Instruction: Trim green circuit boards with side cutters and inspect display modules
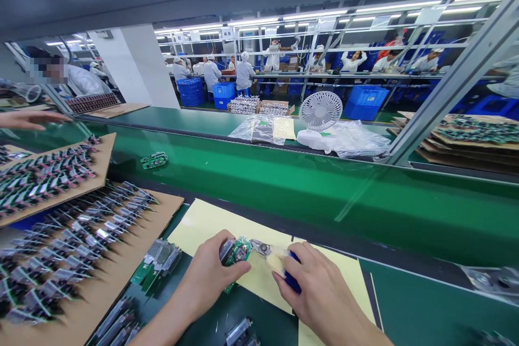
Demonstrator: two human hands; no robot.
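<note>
In the head view, my left hand (211, 270) grips a green circuit board (242, 250) with a grey part on its left side. The fingers of my right hand (310, 278) are wrapped around a pair of cutting pliers (261, 247) with blue and pale handles. The tips of the pliers meet the board's right edge; whether the jaws are closed on anything is too small to tell. Beneath both hands lie yellow sheets (203, 221). Left of my left hand sits a stack of circuit boards (160, 259). Metal-cased parts (239, 332) lie near the front edge.
Cardboard trays (162, 200) full of boards fill the left side. Beyond the sheets runs a green conveyor belt (284, 184), carrying a loose board (154, 160). A white fan (320, 111) and plastic bags (357, 138) stand behind it. Another person's hand (32, 119) reaches in at far left.
</note>
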